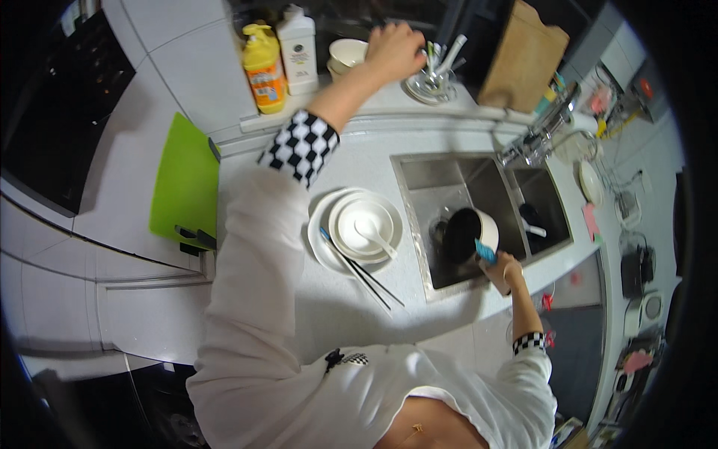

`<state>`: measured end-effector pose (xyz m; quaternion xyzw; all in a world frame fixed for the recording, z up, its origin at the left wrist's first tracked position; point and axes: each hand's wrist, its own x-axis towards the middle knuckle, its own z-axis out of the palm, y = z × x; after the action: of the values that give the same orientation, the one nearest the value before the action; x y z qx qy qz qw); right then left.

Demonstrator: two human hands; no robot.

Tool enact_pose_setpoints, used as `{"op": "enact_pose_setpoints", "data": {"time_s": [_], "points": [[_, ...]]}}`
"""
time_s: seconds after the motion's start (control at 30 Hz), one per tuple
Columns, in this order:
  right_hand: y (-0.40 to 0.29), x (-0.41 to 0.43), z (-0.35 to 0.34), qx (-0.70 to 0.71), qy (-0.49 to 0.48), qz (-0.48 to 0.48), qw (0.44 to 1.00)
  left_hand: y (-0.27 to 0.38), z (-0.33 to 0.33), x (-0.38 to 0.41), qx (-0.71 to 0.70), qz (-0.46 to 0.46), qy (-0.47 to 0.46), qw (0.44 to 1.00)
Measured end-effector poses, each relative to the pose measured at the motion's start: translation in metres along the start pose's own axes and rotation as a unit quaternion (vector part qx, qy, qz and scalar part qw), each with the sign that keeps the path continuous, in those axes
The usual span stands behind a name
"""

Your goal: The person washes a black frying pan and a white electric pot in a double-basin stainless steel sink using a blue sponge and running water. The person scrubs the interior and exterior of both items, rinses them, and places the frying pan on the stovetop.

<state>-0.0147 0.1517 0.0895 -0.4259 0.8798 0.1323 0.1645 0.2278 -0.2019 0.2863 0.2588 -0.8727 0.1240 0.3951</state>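
My left hand (395, 53) reaches over the windowsill, between cream bowls (349, 51) and a glass holder (436, 90) with white spoons. Its fingertips are partly hidden, so I cannot tell whether it holds anything. In the larger sink basin, my right hand (507, 269) grips the handle of a small pot (489, 229), white outside and dark inside, which lies tilted. A blue item (486, 252), perhaps a scrubber, is at the pot's rim by my fingers. Left of the sink are stacked white bowls and plates (322, 252), with a white spoon (374, 237) and chopsticks (376, 280) on them.
A yellow pump bottle (263, 73) and a white bottle (298, 53) stand on the sill. A wooden cutting board (521, 59) leans beyond the faucet (538, 134). A green cutting board (188, 185) stands at left. The smaller basin (538, 193) holds a dark ladle or spoon.
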Motion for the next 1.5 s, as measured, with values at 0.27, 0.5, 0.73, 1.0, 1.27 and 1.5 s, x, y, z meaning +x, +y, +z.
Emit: {"op": "enact_pose_setpoints", "data": {"time_s": [0.27, 0.5, 0.73, 1.0, 1.27, 1.5], "points": [[0.035, 0.048, 0.031, 0.273, -0.050, -0.085, 0.957, 0.193, 0.106, -0.073, -0.291, -0.135, -0.339, 0.884], [0.036, 0.048, 0.024, 0.564, -0.089, -0.054, 0.819, 0.286, 0.137, -0.126, -0.367, -0.265, -0.555, 0.698], [0.053, 0.063, 0.028, 0.642, -0.098, -0.136, 0.749, 0.361, 0.164, -0.182, -0.625, -0.623, -0.359, 0.305], [0.092, 0.088, 0.010, 0.454, -0.075, -0.345, 0.818, 0.368, 0.182, -0.175, -0.683, -0.662, -0.168, 0.259], [0.142, 0.124, -0.012, 0.581, 0.004, -0.268, 0.768, 0.347, 0.144, -0.175, -0.727, -0.624, -0.155, 0.242], [0.172, 0.159, -0.021, 0.615, 0.190, -0.211, 0.736, 0.345, 0.124, -0.169, -0.631, -0.600, -0.282, 0.402]]}}
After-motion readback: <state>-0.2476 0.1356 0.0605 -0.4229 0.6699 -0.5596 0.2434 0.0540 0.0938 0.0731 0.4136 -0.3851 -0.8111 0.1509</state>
